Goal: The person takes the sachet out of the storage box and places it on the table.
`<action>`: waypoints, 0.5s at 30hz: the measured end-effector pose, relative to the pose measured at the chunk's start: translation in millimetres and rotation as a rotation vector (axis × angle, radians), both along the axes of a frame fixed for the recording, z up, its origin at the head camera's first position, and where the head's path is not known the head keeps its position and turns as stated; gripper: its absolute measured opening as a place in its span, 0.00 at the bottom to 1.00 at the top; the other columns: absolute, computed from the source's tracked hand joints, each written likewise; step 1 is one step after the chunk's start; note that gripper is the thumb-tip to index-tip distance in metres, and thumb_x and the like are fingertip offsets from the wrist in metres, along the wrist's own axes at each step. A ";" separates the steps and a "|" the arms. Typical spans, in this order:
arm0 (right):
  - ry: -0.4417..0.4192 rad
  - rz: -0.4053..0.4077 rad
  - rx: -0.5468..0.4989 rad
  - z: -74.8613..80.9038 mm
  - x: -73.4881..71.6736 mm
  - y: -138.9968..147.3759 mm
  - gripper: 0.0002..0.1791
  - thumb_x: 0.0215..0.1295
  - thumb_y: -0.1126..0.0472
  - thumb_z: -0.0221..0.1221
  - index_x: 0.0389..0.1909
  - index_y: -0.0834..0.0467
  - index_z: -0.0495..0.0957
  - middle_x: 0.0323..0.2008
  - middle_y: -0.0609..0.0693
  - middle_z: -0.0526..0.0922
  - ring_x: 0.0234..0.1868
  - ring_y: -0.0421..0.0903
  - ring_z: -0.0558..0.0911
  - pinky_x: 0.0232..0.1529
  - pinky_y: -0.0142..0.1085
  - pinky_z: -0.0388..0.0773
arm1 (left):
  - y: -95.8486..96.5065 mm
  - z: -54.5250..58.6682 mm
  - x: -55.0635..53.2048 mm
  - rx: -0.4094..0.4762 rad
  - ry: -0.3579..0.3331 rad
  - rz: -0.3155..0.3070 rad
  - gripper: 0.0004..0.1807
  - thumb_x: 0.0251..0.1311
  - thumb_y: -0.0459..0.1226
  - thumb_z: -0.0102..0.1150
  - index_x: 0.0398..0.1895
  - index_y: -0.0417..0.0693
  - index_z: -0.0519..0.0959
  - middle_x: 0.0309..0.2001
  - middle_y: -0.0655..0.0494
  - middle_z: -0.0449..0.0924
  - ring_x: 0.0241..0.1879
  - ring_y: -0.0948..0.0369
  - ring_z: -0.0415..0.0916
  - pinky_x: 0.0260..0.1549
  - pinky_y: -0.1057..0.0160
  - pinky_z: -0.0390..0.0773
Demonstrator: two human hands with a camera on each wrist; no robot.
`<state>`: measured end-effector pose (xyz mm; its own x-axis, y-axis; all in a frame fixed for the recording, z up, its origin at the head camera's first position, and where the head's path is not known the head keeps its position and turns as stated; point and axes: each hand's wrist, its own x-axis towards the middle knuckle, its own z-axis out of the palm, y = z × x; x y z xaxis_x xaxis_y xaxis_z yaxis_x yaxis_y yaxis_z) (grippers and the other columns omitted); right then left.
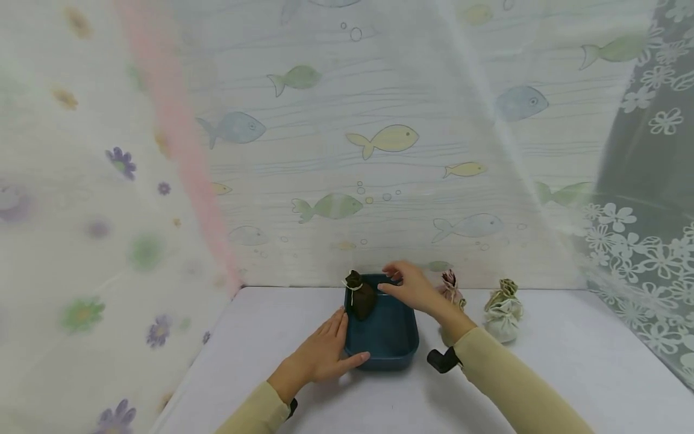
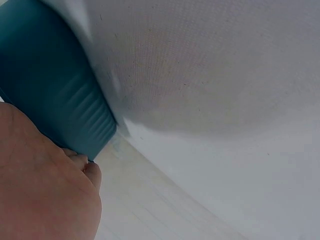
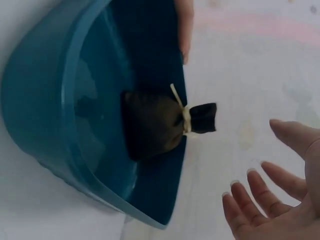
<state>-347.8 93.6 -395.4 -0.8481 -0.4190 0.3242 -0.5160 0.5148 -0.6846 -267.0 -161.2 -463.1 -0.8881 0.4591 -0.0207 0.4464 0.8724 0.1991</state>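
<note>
A dark brown drawstring pouch (image 1: 363,300), tied with a pale cord, leans inside the blue-teal plastic basin (image 1: 382,340) at its far left corner. Along the basin's left wall lies my left hand (image 1: 320,352), fingers stretched out and thumb over the front edge. The left wrist view has that hand (image 2: 45,185) against the ribbed outer side of the basin (image 2: 60,80). Over the basin's far right part is my right hand (image 1: 414,290), fingers spread and holding nothing. In the right wrist view, the pouch's neck (image 3: 202,117) points towards the loose fingers of that hand (image 3: 280,195).
To the right of the basin stand a pinkish pouch (image 1: 451,289), partly hidden by my right forearm, and a pale green pouch (image 1: 503,313) with a golden-green top. A curtain printed with fish (image 1: 325,241) hangs behind the white tabletop (image 1: 244,325).
</note>
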 end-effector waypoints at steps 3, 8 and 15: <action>-0.041 -0.015 0.010 -3.3 -7.4 -6.2 0.25 0.70 0.56 0.65 0.62 0.66 0.76 0.56 0.64 0.79 0.56 0.60 0.79 0.56 0.55 0.78 | -1.5 1.9 1.0 -0.003 -0.005 0.002 0.61 0.66 0.76 0.31 0.81 0.34 0.46 0.83 0.41 0.39 0.81 0.49 0.42 0.76 0.47 0.54; -0.125 -0.042 0.012 -11.6 -19.8 -11.8 0.26 0.71 0.56 0.65 0.63 0.67 0.74 0.57 0.65 0.78 0.58 0.61 0.78 0.59 0.56 0.76 | -2.3 5.1 1.3 0.003 -0.013 -0.004 0.61 0.66 0.76 0.31 0.81 0.34 0.46 0.83 0.41 0.39 0.81 0.49 0.41 0.76 0.47 0.54; -0.231 -0.070 0.003 -17.9 -29.6 -21.6 0.29 0.69 0.56 0.66 0.64 0.69 0.73 0.57 0.64 0.79 0.58 0.60 0.79 0.58 0.54 0.78 | -1.4 1.7 0.3 0.001 -0.032 -0.006 0.62 0.65 0.77 0.29 0.82 0.35 0.44 0.83 0.42 0.36 0.82 0.50 0.39 0.76 0.47 0.53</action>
